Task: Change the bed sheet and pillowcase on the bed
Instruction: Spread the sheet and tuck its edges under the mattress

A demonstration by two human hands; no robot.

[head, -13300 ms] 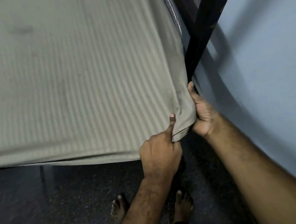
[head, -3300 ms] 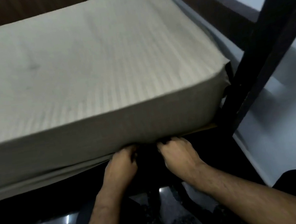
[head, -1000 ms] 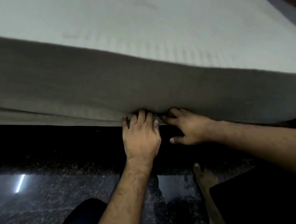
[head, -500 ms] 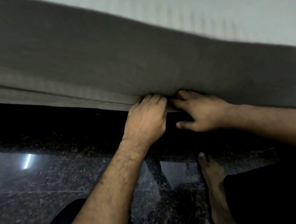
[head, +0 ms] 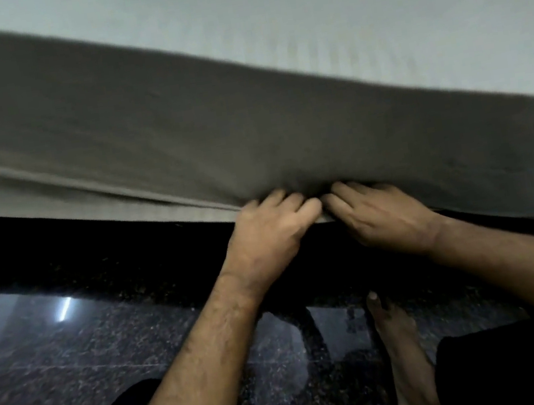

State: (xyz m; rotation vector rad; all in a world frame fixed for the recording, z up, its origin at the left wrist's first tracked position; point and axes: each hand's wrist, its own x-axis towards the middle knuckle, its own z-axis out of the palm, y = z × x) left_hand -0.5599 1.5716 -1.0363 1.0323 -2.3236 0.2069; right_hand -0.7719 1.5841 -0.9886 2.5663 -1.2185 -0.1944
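Note:
A grey-beige striped bed sheet (head: 180, 139) covers the mattress top and hangs down its near side. Its loose lower hem runs slack from the left edge toward the middle. My left hand (head: 270, 233) is at the bottom edge of the mattress side, its fingers curled round the hem. My right hand (head: 382, 216) is right beside it, almost touching. Its fingers lie fairly straight and press the sheet's edge in under the mattress, so their tips are hidden. No pillow or pillowcase is in view.
Below the mattress the dark bed frame (head: 126, 244) runs across the view. A dark speckled polished floor (head: 74, 363) lies under it. My bare right foot (head: 406, 355) and dark trouser legs (head: 512, 370) are close to the frame.
Over the last second my head has dropped closer to the mattress side. Both hands stayed at the sheet's lower edge and drew together until they almost touch.

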